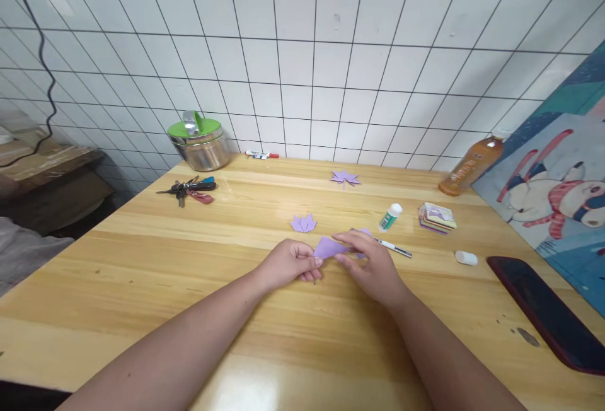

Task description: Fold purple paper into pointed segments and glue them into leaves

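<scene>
A folded piece of purple paper (328,248) is held between my two hands above the wooden table. My left hand (293,261) pinches its left corner between thumb and fingers. At its right side, my right hand (371,265) has thumb and fingertips close on the paper's edge. Just beyond my left hand lies a purple folded paper fan shape (304,224). Another purple paper piece (364,232) is partly hidden behind my right hand, beside a slim pen (395,248). A larger purple paper leaf shape (345,177) lies farther back.
A glue stick (390,217), its white cap (466,258), a stack of coloured paper (437,217) and a phone (548,310) are to the right. A tea bottle (474,164) stands behind. Keys (186,190), a green-lidded metal pot (200,142) and a marker (261,155) are at the left.
</scene>
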{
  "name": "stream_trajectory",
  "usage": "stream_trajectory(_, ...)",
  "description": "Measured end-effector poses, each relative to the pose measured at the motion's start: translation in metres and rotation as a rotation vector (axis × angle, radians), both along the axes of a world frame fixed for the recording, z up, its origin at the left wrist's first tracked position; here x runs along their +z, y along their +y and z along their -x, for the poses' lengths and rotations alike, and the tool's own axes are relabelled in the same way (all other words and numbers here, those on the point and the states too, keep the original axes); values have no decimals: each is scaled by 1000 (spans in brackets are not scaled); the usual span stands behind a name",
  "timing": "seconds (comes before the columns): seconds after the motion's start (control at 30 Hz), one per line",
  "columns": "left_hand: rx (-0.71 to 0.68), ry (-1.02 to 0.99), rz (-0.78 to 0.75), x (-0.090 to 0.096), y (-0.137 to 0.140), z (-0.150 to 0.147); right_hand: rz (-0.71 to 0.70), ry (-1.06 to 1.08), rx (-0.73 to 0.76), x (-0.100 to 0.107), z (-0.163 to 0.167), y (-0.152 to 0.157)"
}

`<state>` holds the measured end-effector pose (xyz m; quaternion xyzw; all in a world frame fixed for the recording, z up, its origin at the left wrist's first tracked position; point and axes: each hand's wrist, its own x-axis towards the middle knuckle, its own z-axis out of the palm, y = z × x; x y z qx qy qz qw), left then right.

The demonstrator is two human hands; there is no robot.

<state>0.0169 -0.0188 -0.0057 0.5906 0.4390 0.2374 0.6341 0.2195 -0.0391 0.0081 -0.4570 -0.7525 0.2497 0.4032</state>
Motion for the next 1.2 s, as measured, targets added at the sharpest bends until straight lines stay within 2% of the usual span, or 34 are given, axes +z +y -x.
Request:
stream_trajectory(0.07, -35, 16, -17, 0, -1, -1, -87, -93, 51, -2, 4, -2)
stream_trajectory(0.17, -49, 27, -21, -1, -2, -2, -142, -108, 48, -6, 5, -1)
stream_trajectory(0.37, -110, -29, -54, 1, 0, 0, -31, -62, -13, -12, 4, 1)
stream_trajectory(0.43, -149, -56, -48, 3, 0, 1, -43, -30, -8, -11, 4, 1)
stream_trajectory(0.7, -147, -33, -28, 1, 1, 2, -214, -52, 102, -4, 3, 0)
stream_trajectory(0.97, -213, -51, 6, 5, 1, 5, -159, -73, 278, -1, 3, -2)
stream_trajectory(1.2, -132, -97, 19, 0, 5, 4, -254, -231, 196, -5, 9, -3)
